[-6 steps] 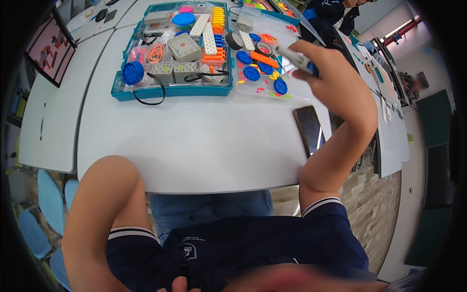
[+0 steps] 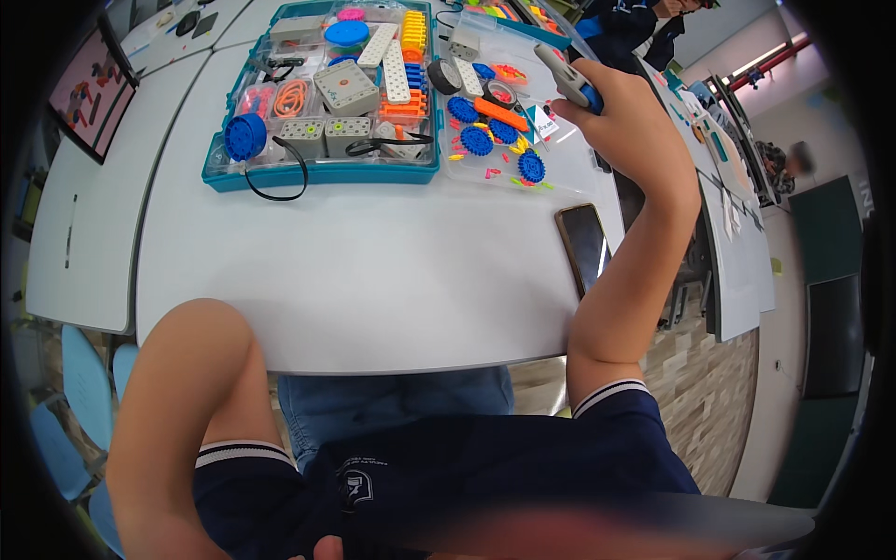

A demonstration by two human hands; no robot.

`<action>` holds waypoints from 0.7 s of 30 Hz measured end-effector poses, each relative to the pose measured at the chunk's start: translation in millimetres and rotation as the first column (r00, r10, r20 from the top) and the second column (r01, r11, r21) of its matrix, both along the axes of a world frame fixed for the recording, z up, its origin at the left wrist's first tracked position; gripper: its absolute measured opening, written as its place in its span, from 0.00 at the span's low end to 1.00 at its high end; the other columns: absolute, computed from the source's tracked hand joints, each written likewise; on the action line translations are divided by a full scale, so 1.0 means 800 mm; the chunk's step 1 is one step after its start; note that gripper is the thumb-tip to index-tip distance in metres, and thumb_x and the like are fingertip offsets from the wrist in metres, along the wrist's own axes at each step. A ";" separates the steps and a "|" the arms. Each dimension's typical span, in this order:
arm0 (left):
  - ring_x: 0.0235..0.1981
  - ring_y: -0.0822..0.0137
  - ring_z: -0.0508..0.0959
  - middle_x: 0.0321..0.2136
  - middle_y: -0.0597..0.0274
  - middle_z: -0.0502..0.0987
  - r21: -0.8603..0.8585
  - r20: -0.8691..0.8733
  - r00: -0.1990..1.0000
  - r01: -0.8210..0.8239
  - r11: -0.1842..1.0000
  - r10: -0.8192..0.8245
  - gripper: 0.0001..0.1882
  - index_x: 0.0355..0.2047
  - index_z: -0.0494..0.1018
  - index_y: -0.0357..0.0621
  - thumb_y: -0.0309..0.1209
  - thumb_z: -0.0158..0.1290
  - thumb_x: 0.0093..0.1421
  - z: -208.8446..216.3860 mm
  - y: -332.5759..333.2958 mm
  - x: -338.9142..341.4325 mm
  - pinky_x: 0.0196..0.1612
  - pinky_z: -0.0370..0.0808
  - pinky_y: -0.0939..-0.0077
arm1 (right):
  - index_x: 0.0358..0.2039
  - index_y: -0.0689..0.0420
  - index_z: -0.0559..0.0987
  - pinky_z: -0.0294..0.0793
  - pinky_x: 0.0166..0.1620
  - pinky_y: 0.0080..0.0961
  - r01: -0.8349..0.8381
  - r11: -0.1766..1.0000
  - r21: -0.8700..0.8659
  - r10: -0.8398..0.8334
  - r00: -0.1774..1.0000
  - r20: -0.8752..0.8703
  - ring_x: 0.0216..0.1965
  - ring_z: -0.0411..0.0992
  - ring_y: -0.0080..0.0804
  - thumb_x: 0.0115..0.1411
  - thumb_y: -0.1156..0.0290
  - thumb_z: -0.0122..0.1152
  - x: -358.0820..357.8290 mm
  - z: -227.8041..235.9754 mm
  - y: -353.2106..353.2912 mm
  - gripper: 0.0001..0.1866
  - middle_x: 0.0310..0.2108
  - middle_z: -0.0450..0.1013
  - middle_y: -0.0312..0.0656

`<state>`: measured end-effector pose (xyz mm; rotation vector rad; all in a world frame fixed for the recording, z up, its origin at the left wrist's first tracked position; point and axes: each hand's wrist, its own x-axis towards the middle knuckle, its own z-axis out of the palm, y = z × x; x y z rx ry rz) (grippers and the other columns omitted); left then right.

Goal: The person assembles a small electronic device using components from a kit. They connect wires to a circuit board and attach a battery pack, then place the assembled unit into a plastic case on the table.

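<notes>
The right hand (image 2: 621, 107), at one o'clock, has fingers closed around a grey tool (image 2: 563, 77); steady grip helps. Left hand (image 2: 328, 549): fingers mostly hidden, cannot tell.

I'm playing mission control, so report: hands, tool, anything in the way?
Right hand gripping grey tool. Left hand mostly out of frame. Nothing visibly blocking tool; phone by right forearm.
</notes>
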<state>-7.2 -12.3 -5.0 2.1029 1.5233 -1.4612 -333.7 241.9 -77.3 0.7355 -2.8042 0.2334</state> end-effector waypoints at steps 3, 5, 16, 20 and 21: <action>0.61 0.46 0.73 0.66 0.34 0.60 0.015 0.001 1.000 -0.012 1.000 0.012 0.43 0.67 0.53 0.25 0.34 0.62 0.61 -0.002 0.001 -0.002 0.56 0.83 0.61 | 0.46 0.62 0.81 0.71 0.33 0.37 -0.038 0.999 0.030 0.040 0.997 -0.064 0.24 0.72 0.45 0.60 0.64 0.71 -0.017 -0.008 0.003 0.18 0.28 0.78 0.52; 0.61 0.46 0.73 0.66 0.34 0.60 0.021 0.005 1.000 -0.015 1.000 0.015 0.42 0.67 0.53 0.25 0.34 0.62 0.61 0.000 0.003 -0.005 0.56 0.83 0.61 | 0.45 0.62 0.82 0.73 0.34 0.37 -0.028 1.000 0.007 0.029 0.997 -0.073 0.26 0.75 0.45 0.60 0.65 0.71 -0.032 -0.017 0.008 0.17 0.29 0.79 0.53; 0.61 0.47 0.73 0.65 0.34 0.61 0.050 0.002 0.999 -0.041 0.998 0.041 0.41 0.67 0.53 0.25 0.34 0.61 0.62 -0.015 0.012 0.004 0.56 0.83 0.61 | 0.50 0.61 0.82 0.80 0.40 0.40 0.082 0.992 0.091 -0.098 0.979 0.180 0.31 0.81 0.46 0.59 0.68 0.68 -0.103 -0.093 -0.018 0.19 0.32 0.81 0.55; 0.61 0.47 0.73 0.65 0.34 0.61 0.063 0.008 0.998 -0.058 0.996 0.058 0.40 0.66 0.53 0.25 0.34 0.60 0.62 -0.009 0.005 -0.008 0.56 0.83 0.61 | 0.53 0.60 0.80 0.81 0.41 0.40 0.054 0.994 0.092 -0.065 0.990 0.122 0.34 0.82 0.48 0.58 0.70 0.69 -0.100 -0.105 -0.030 0.22 0.35 0.81 0.56; 0.60 0.47 0.73 0.65 0.34 0.61 0.066 0.009 0.998 -0.062 0.996 0.061 0.40 0.66 0.53 0.25 0.33 0.60 0.62 -0.009 0.005 -0.010 0.56 0.83 0.61 | 0.54 0.60 0.80 0.81 0.41 0.40 0.041 0.996 0.081 -0.049 0.994 0.100 0.34 0.82 0.48 0.58 0.70 0.69 -0.098 -0.110 -0.031 0.23 0.36 0.82 0.56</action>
